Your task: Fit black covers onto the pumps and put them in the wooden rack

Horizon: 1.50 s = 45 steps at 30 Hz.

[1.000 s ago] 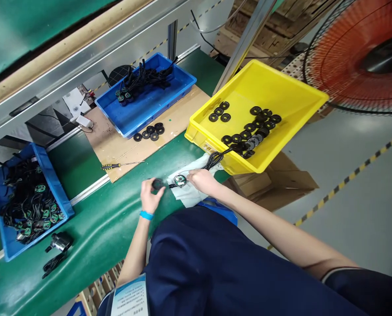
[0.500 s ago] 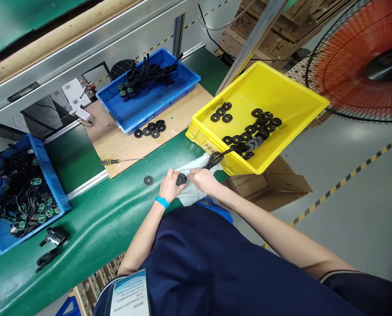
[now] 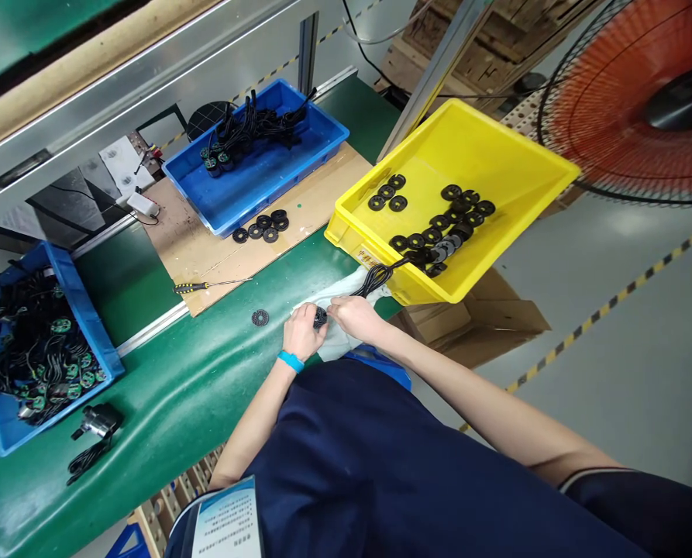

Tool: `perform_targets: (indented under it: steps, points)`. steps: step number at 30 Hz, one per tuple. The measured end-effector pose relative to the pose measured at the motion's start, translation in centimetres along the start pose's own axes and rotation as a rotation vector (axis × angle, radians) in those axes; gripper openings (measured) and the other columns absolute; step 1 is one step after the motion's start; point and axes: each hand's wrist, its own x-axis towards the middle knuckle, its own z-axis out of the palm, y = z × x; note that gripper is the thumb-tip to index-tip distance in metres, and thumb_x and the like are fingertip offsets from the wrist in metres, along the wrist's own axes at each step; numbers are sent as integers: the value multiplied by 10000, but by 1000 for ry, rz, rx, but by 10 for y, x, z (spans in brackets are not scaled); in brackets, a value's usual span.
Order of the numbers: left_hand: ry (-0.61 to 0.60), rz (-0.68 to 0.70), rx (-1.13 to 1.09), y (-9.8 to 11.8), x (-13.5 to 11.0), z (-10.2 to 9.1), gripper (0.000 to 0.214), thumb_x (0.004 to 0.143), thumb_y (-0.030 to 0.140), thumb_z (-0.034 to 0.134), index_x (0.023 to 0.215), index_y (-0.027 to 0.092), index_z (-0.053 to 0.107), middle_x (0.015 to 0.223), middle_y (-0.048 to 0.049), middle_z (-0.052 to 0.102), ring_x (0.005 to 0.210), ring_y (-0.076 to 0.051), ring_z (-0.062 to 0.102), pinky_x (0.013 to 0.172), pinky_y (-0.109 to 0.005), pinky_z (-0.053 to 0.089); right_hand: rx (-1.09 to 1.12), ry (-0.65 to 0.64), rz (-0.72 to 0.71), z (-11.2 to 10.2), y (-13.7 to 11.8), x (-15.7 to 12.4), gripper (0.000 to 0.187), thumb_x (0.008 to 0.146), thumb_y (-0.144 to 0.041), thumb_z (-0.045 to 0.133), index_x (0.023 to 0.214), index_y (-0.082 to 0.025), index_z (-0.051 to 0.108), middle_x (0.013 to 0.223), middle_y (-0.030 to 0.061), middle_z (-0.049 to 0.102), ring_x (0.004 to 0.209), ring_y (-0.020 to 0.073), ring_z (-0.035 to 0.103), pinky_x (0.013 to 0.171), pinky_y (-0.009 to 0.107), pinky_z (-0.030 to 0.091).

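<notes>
My left hand (image 3: pixel 303 333), with a blue band at the wrist, is closed around a round black ribbed part (image 3: pixel 320 316). My right hand (image 3: pixel 354 319) is pinched right beside that part; what lies between its fingertips is hidden. Under both hands spreads a pale cloth (image 3: pixel 335 342). A looped black cable (image 3: pixel 372 280) lies just beyond my right hand, its end reaching over the yellow bin's edge. To the left of my hands, a single black slotted disc (image 3: pixel 260 318) rests on the green mat (image 3: pixel 206 380).
A yellow bin (image 3: pixel 514 147) at the right holds several black discs. Black cabled parts fill two blue trays (image 3: pixel 316 159), (image 3: pixel 98 329). More discs (image 3: pixel 270 235) and a screwdriver (image 3: pixel 191 287) lie on cardboard (image 3: pixel 206 263). A metallic cabled device (image 3: pixel 98 421) sits lower left; a fan (image 3: pixel 630 116) stands right.
The view has shifted slightly. My left hand has turned a little around the round black part, now covering more of it. My right hand stays pinched beside it.
</notes>
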Motion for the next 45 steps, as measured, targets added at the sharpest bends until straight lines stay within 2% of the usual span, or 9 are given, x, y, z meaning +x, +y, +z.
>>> perform_targets:
  steps: [16, 18, 20, 24, 28, 32, 36, 40, 45]
  points:
    - [-76, -51, 65, 2, 9, -7, 408, 876, 440, 702, 1136, 188, 514, 1047, -132, 692, 1029, -293, 669, 856, -371, 518, 73, -16, 11, -9, 3, 1, 187, 909, -115, 534, 912, -76, 717, 949, 148, 706, 908, 250, 666, 773, 317, 445]
    - [-57, -50, 30, 3, 10, -8, 514, 843, 463, 729, 1205, 184, 492, 1112, -139, 685, 1067, -294, 660, 889, -387, 523, 81, -20, 13, -10, 3, 1, 168, 898, -122, 557, 912, -71, 717, 946, 152, 707, 902, 254, 671, 772, 319, 455]
    - [-6, -30, 3, 4, 13, -8, 707, 788, 489, 764, 1326, 168, 436, 1282, -179, 625, 1203, -317, 601, 992, -434, 491, 90, -25, 14, -9, 3, 2, 151, 883, -126, 582, 919, -64, 715, 945, 156, 707, 901, 260, 674, 778, 323, 465]
    - [31, 100, 116, 8, 28, 3, 962, 748, 482, 737, 1506, 97, 288, 1561, -240, 357, 1477, -382, 294, 1210, -564, 214, 114, -28, 2, -9, 1, 5, 173, 873, -88, 561, 957, -45, 706, 1001, 179, 712, 958, 261, 668, 846, 330, 474]
    - [18, 140, 239, 10, 40, 18, 935, 786, 417, 624, 1544, 35, 230, 1599, -237, 293, 1516, -385, 193, 1228, -596, 92, 140, -30, 1, -12, 0, 8, 236, 881, -43, 509, 1035, -29, 687, 1076, 191, 713, 994, 239, 663, 887, 321, 476]
    - [39, 105, 288, 10, 44, 28, 883, 821, 366, 555, 1545, -5, 213, 1604, -249, 276, 1517, -376, 194, 1233, -587, 89, 159, -47, 21, -13, 3, 6, 231, 905, -61, 495, 1018, -38, 695, 1070, 177, 722, 998, 243, 665, 883, 331, 485]
    - [-6, 88, 296, 14, 48, 33, 857, 842, 358, 544, 1540, -26, 228, 1600, -279, 256, 1514, -389, 198, 1234, -585, 94, 175, -69, 59, -16, 7, 1, 221, 892, -59, 511, 982, -43, 712, 1025, 179, 727, 964, 257, 678, 850, 326, 492]
    - [-46, 51, 300, 18, 54, 35, 781, 863, 301, 535, 1532, -13, 280, 1597, -285, 259, 1513, -407, 187, 1227, -616, 76, 195, -80, 101, -22, 10, -2, 218, 888, -55, 517, 958, -57, 724, 988, 174, 729, 946, 249, 686, 833, 303, 496]
    - [-93, 34, 329, 20, 59, 34, 690, 910, 258, 475, 1543, 51, 293, 1600, -238, 295, 1505, -389, 229, 1222, -623, 119, 254, -89, 153, -27, 12, -1, 219, 882, -57, 526, 936, -62, 738, 974, 179, 735, 929, 251, 694, 807, 298, 505]
